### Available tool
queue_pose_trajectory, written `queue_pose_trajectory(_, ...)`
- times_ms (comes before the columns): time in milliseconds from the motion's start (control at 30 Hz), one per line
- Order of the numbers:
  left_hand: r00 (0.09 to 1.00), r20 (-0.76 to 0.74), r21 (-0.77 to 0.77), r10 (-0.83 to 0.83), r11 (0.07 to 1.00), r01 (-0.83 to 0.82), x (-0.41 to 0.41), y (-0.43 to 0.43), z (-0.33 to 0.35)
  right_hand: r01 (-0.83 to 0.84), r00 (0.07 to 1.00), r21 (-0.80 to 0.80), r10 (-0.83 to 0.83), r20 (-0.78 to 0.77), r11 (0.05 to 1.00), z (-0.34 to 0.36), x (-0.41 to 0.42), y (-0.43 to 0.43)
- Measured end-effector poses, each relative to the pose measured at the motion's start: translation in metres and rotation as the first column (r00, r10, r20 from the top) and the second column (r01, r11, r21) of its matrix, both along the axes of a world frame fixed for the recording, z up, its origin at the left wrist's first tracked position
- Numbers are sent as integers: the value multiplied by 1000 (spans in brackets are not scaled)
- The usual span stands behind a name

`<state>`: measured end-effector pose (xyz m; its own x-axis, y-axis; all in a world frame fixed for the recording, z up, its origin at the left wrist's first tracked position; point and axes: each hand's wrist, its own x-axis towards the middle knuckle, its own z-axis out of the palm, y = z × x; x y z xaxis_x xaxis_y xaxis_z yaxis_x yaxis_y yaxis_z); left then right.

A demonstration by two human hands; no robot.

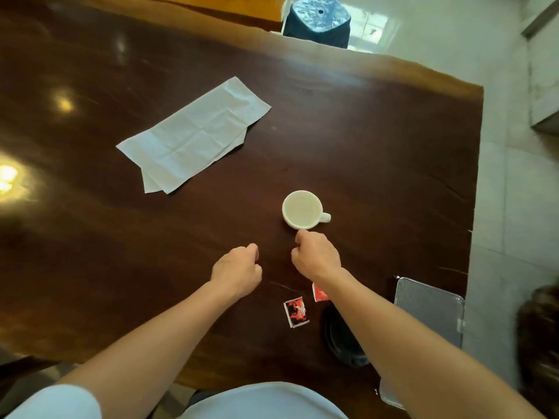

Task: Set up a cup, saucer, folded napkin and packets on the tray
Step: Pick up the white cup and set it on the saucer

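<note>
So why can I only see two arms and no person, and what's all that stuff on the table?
The camera sits on the person's head and looks down, so you see what they see: their own two arms reaching out. There is just this one picture, from that one spot.

The left hand and the right hand are both loosely curled above the dark wooden table, and neither is holding anything. The right hand is very near the white cup.

Farther away lies a white napkin, only partly folded. Close to the person are two small red packets, one partly hidden under the arm, a dark saucer, and a silver tray at the table's right edge.
</note>
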<state>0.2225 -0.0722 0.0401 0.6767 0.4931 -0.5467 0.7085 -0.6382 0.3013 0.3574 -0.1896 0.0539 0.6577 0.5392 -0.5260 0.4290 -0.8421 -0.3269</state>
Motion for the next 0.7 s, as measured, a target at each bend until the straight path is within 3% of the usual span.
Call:
queue_pose_trajectory(233,998,68,-67,-1,998,5,58,11,-5,139,988,16,-140,67,990,-9,49,6)
queue_pose_trajectory(367,987,106,-218,117,972,-92,86,13,-22,199,969,48,-204,139,979,-28,64,6)
queue_pose_trajectory(433,971,88,-313,221,932,-184,98,12,-31,206,972,28,-208,112,978,-38,72,7)
queue_pose_trajectory(567,905,79,-436,417,831,-345,114,5,-44,254,963,67,-245,-116,965,-54,80,9)
queue_pose_trajectory(700,841,15,-559,540,702,-441,122,1,-51,247,963,76,-237,-126,966,-65,74,7)
